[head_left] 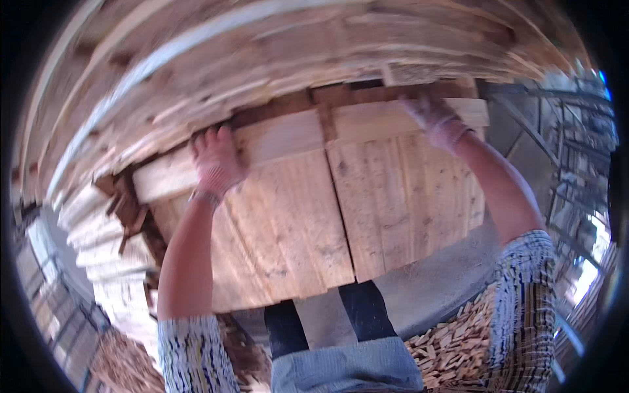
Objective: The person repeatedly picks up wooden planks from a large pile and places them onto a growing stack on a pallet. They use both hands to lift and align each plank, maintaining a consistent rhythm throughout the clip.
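Note:
My left hand (219,164), in a light knitted glove, bends its fingers over the far edge of a narrow pale wooden board (282,139). On the right, my gloved right hand (438,121) grips another narrow board (373,121) in the same way; its fingertips are blurred. Both boards lie across the far ends of wide, flat wooden planks. These planks form a left panel (282,223) and a right panel (409,196), with a thin dark gap between them. Beneath the far edge, the undersides of my fingers are hidden.
Long stacked timber (262,59) fills the far side, close beyond my hands. More stacked wood (118,249) stands at the left. Loose wood chips (455,331) cover the floor at lower right. Metal racking (557,131) rises at the right.

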Available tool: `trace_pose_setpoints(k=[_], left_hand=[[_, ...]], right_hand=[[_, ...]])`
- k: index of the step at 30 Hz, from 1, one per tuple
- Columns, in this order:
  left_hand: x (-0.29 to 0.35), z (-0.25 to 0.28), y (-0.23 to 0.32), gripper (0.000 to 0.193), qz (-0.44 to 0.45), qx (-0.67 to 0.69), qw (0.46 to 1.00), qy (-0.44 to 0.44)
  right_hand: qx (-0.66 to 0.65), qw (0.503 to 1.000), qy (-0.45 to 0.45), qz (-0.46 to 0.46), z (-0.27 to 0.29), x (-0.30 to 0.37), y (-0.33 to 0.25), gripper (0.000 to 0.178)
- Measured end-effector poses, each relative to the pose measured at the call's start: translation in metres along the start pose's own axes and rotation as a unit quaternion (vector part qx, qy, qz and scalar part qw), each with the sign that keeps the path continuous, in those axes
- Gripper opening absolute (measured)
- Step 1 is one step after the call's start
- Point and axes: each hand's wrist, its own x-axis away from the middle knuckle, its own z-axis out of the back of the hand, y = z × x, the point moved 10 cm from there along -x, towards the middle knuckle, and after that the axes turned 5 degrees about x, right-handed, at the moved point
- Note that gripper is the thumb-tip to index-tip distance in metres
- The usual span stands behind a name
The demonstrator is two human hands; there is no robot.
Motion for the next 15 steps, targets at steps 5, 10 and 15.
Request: trace_pose_setpoints(k=[5,10,15], left_hand=[[-0.006,-0.03,0.001,0.065,-0.09,-0.005,0.991,0.103],[0.054,0.006,0.029,0.059,-0.096,-0.022,0.987,0.126],[0.2,0.08,0.063,0.062,-0.183,0.129,0.975,0.021]], right_hand=[[-0.057,0.992,0.032,-0.107,-0.031,0.003,0.005,0.078],[-0.168,0.958,0.2,-0.118,-0.012,0.062,-0.096,0.077],[-0.242,0.969,-0.008,0.054,-0.066,0.204,-0.246,0.081]])
